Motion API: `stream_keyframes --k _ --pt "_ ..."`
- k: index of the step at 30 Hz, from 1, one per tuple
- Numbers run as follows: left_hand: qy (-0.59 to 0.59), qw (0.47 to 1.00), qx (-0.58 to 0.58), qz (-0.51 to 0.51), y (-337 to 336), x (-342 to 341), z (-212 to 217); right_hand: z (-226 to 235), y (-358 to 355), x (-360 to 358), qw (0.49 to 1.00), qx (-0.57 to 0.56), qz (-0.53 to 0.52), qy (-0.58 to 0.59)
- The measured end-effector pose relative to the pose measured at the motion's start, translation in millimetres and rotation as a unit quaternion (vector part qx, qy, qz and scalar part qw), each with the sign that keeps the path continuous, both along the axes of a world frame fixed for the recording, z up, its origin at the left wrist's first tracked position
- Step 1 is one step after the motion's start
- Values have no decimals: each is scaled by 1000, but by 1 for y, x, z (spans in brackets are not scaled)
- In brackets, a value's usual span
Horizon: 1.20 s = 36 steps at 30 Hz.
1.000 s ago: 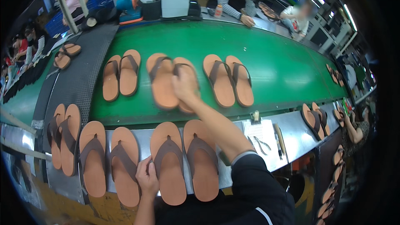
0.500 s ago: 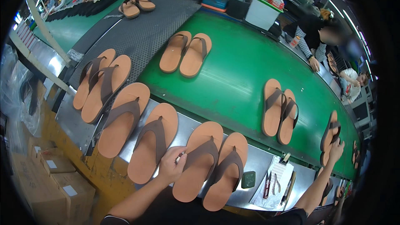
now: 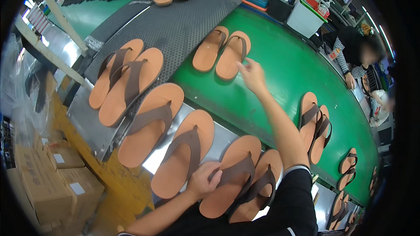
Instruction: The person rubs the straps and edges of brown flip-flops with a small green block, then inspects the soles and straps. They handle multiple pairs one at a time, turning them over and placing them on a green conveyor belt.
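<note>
My left hand [image 3: 204, 181] is curled at the left edge of a tan flip-flop [image 3: 229, 179] with a brown strap. Whatever its fingers hold, if anything, is hidden. My right hand [image 3: 253, 76] stretches over the green conveyor belt [image 3: 271, 52], fingers apart and holding nothing. Its fingertips are beside the right flip-flop [image 3: 232, 59] of a pair on the belt. Left of my left hand, two large flip-flops [image 3: 183, 157] lie on the metal ledge. Another flip-flop [image 3: 262, 183] lies to the right, partly behind my right sleeve.
More pairs of flip-flops [image 3: 310, 124] lie along the belt to the right. A further pair [image 3: 129, 78] is at the left by the dark textured mat [image 3: 175, 21]. Cardboard boxes [image 3: 52, 179] stand at lower left. Another person's hand [image 3: 350, 80] shows across the belt.
My right hand has swung from the flip-flops at the far right to the pair at the belt's upper left. The view has shifted; my left hand stays by the same flip-flop.
</note>
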<state>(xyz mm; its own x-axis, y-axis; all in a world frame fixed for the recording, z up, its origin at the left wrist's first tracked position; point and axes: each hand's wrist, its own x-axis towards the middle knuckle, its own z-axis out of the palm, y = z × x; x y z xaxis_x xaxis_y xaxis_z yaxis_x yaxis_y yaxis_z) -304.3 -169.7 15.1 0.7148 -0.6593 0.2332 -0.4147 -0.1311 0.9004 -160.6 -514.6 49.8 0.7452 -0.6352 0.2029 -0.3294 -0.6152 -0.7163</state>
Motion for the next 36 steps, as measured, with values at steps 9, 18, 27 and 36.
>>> stream_keyframes --k 9,18,27,36 --pt "-9 1000 13 15 -3 3 4 1 18 112 997 -30 -51 55" --pt "-46 999 -1 18 -10 -2 -1 48 -43 -108 950 -185 -135 -214" --pt "-40 999 25 8 -6 0 -3 82 -100 -448 877 -135 -457 62" --pt "10 995 92 -28 18 -19 17 -17 186 -429 937 293 -184 -45"
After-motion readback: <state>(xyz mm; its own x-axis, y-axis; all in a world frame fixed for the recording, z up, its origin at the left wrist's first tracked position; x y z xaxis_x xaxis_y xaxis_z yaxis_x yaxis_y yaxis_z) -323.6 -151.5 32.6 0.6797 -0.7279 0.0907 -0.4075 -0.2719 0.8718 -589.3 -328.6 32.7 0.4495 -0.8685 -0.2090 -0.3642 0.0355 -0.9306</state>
